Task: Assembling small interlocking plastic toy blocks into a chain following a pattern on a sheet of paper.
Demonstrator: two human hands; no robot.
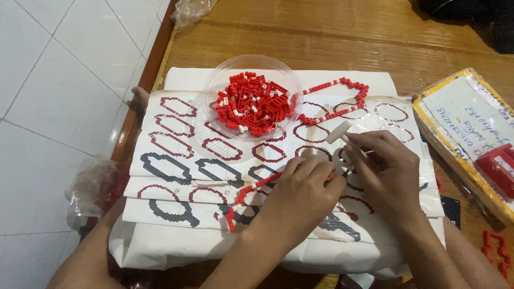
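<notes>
My left hand (300, 195) presses down on a curved strip of small red bricks (247, 194) that lies on the printed instruction sheet (171, 139). My right hand (383, 171) sits beside it, fingers closed around a small white mallet (338, 131) whose head pokes out above the fingers. A clear plastic bowl (214, 85) full of loose red and white bricks (255, 103) stands at the top of the sheet. A finished red brick outline (342, 99) lies to the right of the bowl.
The sheet covers a white cushion on a wooden floor mat (332, 37). A yellow-edged box (466, 128) with a red brick piece (498, 168) stands at the right. Crumpled plastic bags (93, 187) lie on the white tiles at the left. My knee (140, 97) shows at the left.
</notes>
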